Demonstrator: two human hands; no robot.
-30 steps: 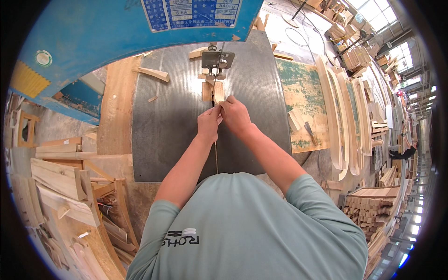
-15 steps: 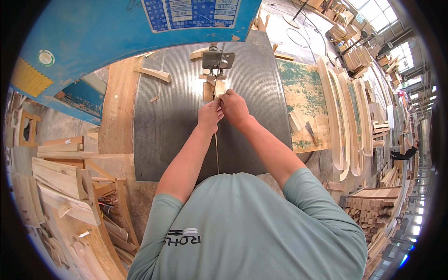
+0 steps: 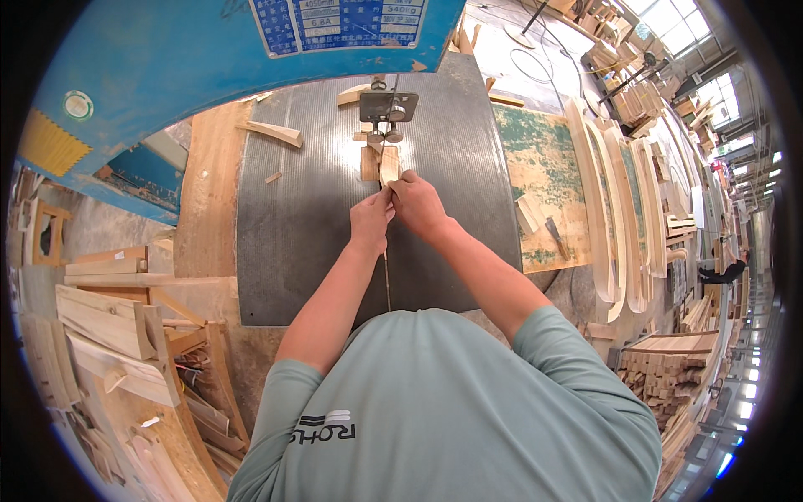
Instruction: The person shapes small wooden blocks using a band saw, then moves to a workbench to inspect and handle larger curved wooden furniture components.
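A small pale wooden piece (image 3: 388, 164) lies on the grey ribbed band saw table (image 3: 301, 226), right below the metal blade guide (image 3: 383, 109). My left hand (image 3: 370, 219) and my right hand (image 3: 416, 203) both pinch the near end of this piece, side by side, fingers closed on it. A darker wood offcut (image 3: 369, 162) sits just left of the piece, touching it. The blade itself is too thin to make out.
The blue saw housing (image 3: 167, 75) arches over the back left. A wedge offcut (image 3: 272, 132) lies on the wooden side board. A green-stained board (image 3: 544, 159) with scraps is at the right. Curved wooden frames (image 3: 611, 209) stand right; wooden parts (image 3: 125, 335) pile up at the left.
Both hands have slid the wooden piece a little farther away from me toward the blade guide. The grip is unchanged.
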